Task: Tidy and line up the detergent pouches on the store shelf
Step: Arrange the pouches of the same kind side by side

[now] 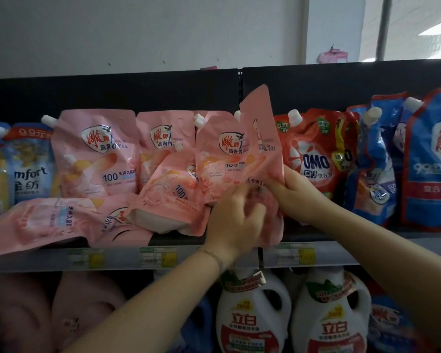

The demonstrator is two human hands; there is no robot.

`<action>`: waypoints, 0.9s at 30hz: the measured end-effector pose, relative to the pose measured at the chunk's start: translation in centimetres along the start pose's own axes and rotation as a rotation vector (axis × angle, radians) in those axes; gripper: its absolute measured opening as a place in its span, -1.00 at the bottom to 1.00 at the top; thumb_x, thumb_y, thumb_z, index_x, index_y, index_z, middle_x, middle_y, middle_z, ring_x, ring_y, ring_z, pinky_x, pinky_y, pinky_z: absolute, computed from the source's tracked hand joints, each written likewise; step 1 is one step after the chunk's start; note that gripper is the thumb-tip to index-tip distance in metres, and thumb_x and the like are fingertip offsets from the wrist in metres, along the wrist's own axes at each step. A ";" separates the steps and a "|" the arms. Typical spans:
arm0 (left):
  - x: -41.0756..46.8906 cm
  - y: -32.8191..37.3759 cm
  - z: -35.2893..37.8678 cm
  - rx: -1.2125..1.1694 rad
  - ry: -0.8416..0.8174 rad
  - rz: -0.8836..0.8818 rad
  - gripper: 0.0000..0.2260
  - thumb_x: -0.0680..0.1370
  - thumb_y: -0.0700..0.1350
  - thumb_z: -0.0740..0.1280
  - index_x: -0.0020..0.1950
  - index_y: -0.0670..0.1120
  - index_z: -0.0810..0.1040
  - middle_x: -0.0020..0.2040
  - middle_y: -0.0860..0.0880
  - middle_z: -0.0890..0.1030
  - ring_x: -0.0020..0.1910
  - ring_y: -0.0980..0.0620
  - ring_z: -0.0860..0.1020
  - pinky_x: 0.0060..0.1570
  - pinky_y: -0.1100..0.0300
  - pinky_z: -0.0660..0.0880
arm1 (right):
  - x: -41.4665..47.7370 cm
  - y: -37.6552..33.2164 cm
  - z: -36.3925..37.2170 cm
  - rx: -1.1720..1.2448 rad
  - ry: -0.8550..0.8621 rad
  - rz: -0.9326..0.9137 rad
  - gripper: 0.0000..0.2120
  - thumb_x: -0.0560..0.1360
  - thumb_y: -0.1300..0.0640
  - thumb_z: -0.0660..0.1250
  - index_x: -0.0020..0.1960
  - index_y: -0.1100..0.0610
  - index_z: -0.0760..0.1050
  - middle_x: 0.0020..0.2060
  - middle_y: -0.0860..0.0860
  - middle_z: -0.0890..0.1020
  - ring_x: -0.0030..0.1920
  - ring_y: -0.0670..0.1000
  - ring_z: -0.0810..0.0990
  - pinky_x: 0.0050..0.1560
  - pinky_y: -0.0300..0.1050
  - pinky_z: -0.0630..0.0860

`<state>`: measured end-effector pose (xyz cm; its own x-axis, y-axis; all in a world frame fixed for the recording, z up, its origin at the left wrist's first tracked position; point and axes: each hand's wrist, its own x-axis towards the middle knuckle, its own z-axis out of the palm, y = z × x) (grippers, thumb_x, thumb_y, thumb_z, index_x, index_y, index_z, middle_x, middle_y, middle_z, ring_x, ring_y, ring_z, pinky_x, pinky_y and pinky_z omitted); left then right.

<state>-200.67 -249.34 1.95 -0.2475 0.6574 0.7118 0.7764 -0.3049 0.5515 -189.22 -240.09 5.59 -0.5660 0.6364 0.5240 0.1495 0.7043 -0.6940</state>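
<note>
Dark store shelving is backing the top shelf (pixel 23 261) where we are working. Our right hand (pixel 293 189) is pinching the lower edge of an upright pink pouch (pixel 259 138) at its five o'clock corner, thumb lying across the front. Our left hand (pixel 236 220) is curling blurred fingers against the pouch's belly at seven o'clock, and we cannot tell whether it is gripping or only pressing. We are judging the pouch soft, glossy and liquid-heavy, its film buckling above the grip, so it is likely to sag and slip if taken by the thin top. Cradling the gusseted base while steadying a side seam is looking safest. At nine o'clock of the hands a tilted pouch (pixel 168 197) is leaning forward, and further that way a fallen pouch (pixel 49 222) is lying flat and overhanging the shelf lip. At three o'clock a red OMO pouch (pixel 313 159) is standing just beside ours.
</note>
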 end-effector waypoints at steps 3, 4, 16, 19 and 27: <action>1.9 -1.2 -1.1 -0.004 -0.023 -0.102 -0.86 0.54 -0.06 0.23 0.01 -0.02 0.54 -0.07 0.08 0.57 -0.14 0.21 0.50 -0.17 0.29 0.41 | 0.4 -0.4 0.3 -0.059 0.016 -0.053 -0.70 0.61 -0.08 0.15 0.28 0.00 0.45 0.02 -0.06 0.65 0.03 -0.07 0.62 0.08 -0.02 0.58; 2.4 -1.5 -1.2 0.004 -0.039 -0.147 -0.88 0.56 -0.09 0.24 0.02 -0.05 0.55 -0.08 0.07 0.57 -0.17 0.22 0.50 -0.21 0.32 0.39 | 0.5 -0.4 0.3 -0.071 0.018 -0.054 -0.70 0.61 -0.06 0.16 0.28 -0.01 0.45 0.01 -0.04 0.65 0.02 -0.05 0.63 0.07 0.00 0.59; 11.0 -6.1 -3.9 0.142 0.004 -0.412 -0.68 0.57 -0.16 0.23 0.30 -0.26 0.38 0.04 -0.07 0.38 0.02 -0.01 0.37 -0.02 0.21 0.28 | 1.9 0.4 -0.7 -0.117 0.053 0.004 -0.77 0.62 -0.01 0.15 0.12 0.06 0.51 -0.11 -0.03 0.64 -0.08 -0.01 0.62 0.02 0.03 0.57; 13.1 -6.6 -4.4 0.171 0.020 -0.423 -0.62 0.58 -0.17 0.21 0.39 -0.23 0.35 0.11 -0.11 0.43 0.14 -0.09 0.43 0.05 0.19 0.32 | 2.3 0.5 -0.9 -0.125 0.050 0.021 -0.81 0.63 0.01 0.14 0.09 0.05 0.49 -0.11 -0.03 0.63 -0.07 -0.01 0.61 -0.02 -0.04 0.56; 18.2 -8.6 -5.1 0.184 0.072 -0.404 -0.57 0.53 0.03 0.32 0.34 -0.07 0.33 0.16 -0.05 0.51 0.12 -0.09 0.51 0.12 -0.03 0.48 | 2.3 1.2 -1.5 -0.107 0.041 0.050 -0.76 0.61 -0.04 0.16 0.06 0.08 0.51 -0.10 0.03 0.66 -0.08 0.04 0.65 0.02 0.09 0.60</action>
<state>-214.83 -238.31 12.35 -0.5864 0.6469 0.4874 0.6980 0.0984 0.7093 -189.11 -237.28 6.68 -0.5224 0.6823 0.5114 0.2637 0.6996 -0.6641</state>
